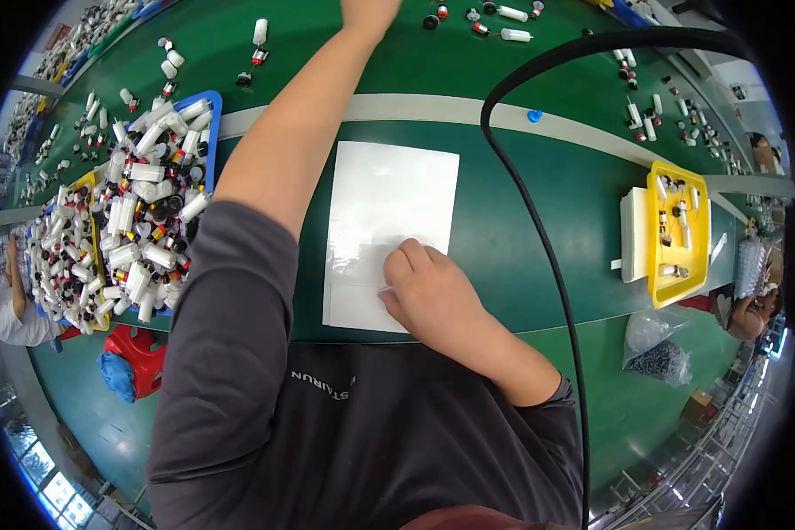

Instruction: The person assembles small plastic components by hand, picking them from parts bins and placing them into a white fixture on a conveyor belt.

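Observation:
My left arm stretches forward across the bench, and my left hand (369,14) is cut off by the top edge, so its fingers do not show. It is over the green conveyor surface (318,53), left of several small white cylinders with black and red parts. My right hand (433,287) rests on the lower right part of a glossy white sheet (389,199). Its fingers are curled in toward the thumb, and what they may hold is hidden. The sheet lies flat on the dark green tabletop in front of my body.
A blue-rimmed bin (214,132) heaped with white cylinders stands at left. At right, a yellow tray (700,234) holding a few parts rests on a white box (632,234). A black cable (539,225) arches across the right side. A red stool (141,353) stands below left.

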Action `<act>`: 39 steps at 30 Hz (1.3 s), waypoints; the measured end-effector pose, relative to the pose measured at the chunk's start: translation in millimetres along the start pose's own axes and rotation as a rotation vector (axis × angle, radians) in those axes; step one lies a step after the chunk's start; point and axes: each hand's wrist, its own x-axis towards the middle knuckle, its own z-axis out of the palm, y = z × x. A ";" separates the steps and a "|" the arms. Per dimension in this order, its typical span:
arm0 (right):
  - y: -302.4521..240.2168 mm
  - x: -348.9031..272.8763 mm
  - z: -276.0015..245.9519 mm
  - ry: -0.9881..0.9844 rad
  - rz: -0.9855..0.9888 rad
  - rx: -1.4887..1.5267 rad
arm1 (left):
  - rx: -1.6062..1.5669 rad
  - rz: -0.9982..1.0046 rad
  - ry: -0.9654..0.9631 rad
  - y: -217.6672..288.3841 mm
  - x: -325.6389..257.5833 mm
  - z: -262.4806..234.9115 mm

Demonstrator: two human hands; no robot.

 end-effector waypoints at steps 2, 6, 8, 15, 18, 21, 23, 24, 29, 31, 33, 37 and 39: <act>16.6 -6.3 -3.1 0.011 0.084 -0.004 | -0.259 -0.366 -0.103 64.5 -31.8 -8.0; 9.3 -2.3 -31.1 -0.062 0.084 0.214 | -0.661 -0.340 -0.062 70.1 -65.6 -76.6; 20.7 9.0 -48.0 -0.106 0.151 0.389 | -0.802 -0.423 -0.139 75.5 -95.1 -94.6; 55.8 69.4 -33.4 0.686 0.046 0.326 | -1.007 -1.290 -0.447 133.8 -168.4 -102.8; 70.3 71.1 -19.8 0.655 0.063 0.498 | -1.243 -1.273 -0.539 122.2 -167.3 -101.9; 84.4 70.7 -16.6 0.742 -0.009 0.713 | -1.414 -1.245 -0.687 119.6 -167.7 -102.1; 88.2 74.1 -20.5 0.768 0.063 0.935 | -1.465 -1.236 -0.746 118.7 -168.1 -100.4; 89.3 74.3 -23.2 0.786 0.134 1.163 | -1.340 -1.132 -0.796 116.1 -169.9 -98.5; 99.7 73.2 -31.8 0.741 0.249 1.353 | -0.872 -0.779 -0.924 107.9 -174.6 -95.9; 99.1 71.6 -31.8 0.750 0.242 1.326 | -0.833 -0.748 -0.889 107.2 -176.1 -93.9; 99.6 71.2 -30.7 0.754 0.232 1.300 | -0.792 -0.715 -0.849 104.3 -175.1 -93.9; 99.2 72.3 -28.3 0.755 0.221 1.083 | -0.699 -0.609 -0.868 97.8 -171.3 -96.5; 98.7 71.7 -26.4 0.775 0.211 1.037 | -0.724 -0.624 -0.858 96.1 -172.5 -95.9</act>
